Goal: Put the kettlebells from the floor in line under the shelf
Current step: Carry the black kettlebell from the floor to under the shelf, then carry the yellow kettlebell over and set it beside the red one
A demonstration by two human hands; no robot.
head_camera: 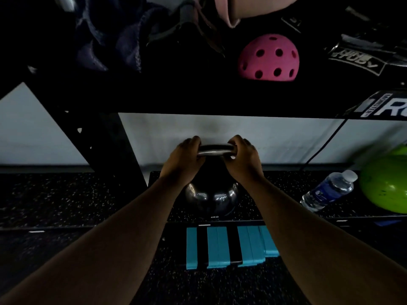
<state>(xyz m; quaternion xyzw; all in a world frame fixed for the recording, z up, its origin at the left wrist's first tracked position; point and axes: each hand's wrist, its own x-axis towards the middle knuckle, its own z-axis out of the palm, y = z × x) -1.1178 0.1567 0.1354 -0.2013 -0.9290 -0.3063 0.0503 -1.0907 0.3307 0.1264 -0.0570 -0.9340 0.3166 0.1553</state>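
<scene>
A black kettlebell [211, 197] with a shiny steel handle sits upright at the centre, under the dark shelf [198, 97], near the white wall. My left hand [185, 159] grips the left end of its handle. My right hand [242, 159] grips the right end. Both arms reach forward from the bottom of the frame. A green kettlebell [387, 183] stands on the floor at the far right, partly cut off by the edge. Whether the black one touches the floor is unclear.
A clear water bottle [328, 190] lies tilted between the two kettlebells. Blue foam blocks [229, 247] lie just in front of the black kettlebell. The shelf's black upright post [105, 146] stands to the left. A pink perforated ball [268, 58] and dark cloth [114, 36] rest on the shelf.
</scene>
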